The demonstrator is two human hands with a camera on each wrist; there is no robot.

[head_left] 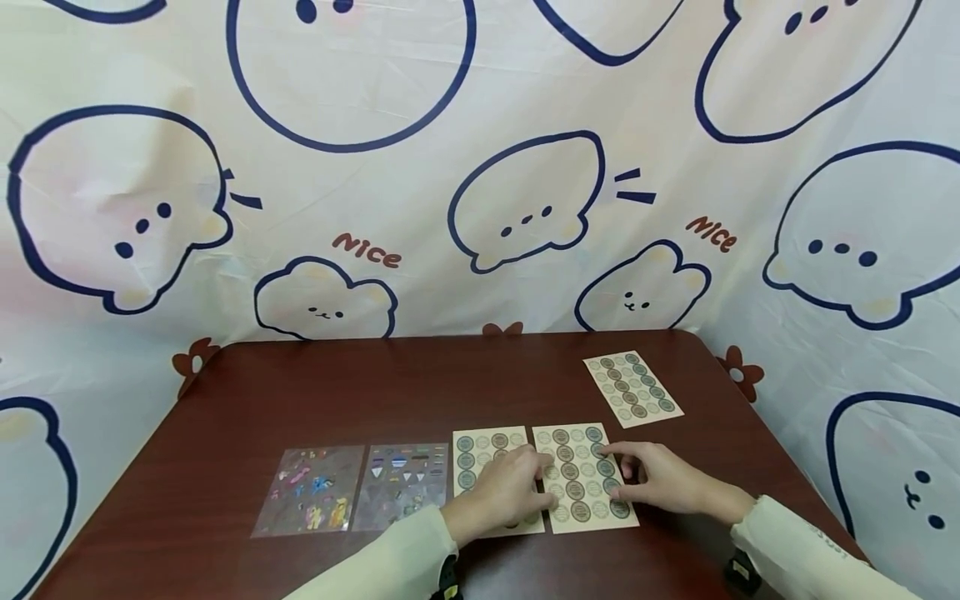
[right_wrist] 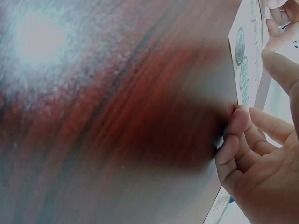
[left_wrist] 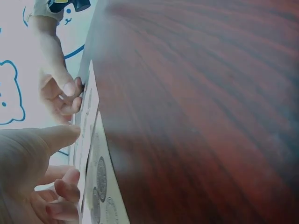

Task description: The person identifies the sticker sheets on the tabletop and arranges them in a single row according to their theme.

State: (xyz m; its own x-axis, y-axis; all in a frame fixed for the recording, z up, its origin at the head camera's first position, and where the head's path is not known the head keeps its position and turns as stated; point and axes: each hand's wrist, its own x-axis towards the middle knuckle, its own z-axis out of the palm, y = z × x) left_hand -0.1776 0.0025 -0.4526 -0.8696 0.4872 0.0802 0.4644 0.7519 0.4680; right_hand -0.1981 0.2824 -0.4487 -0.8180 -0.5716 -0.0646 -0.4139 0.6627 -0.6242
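Pale sleeves (head_left: 806,546) lead to the left hand (head_left: 504,487) and right hand (head_left: 663,481), both loose, thumbs and fingertips touching opposite edges of the circle-printed sheet (head_left: 572,472) between them. Beneath the left hand lies a matching sheet (head_left: 466,460); leftward, two clear sheets (head_left: 311,492); beyond the right hand, a third printed sheet (head_left: 633,389).

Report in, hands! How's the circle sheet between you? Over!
Left hand touching left edge of circle sheet. Right hand touching its right edge. Sheet on table. Left hand partly hides neighbouring sheet.
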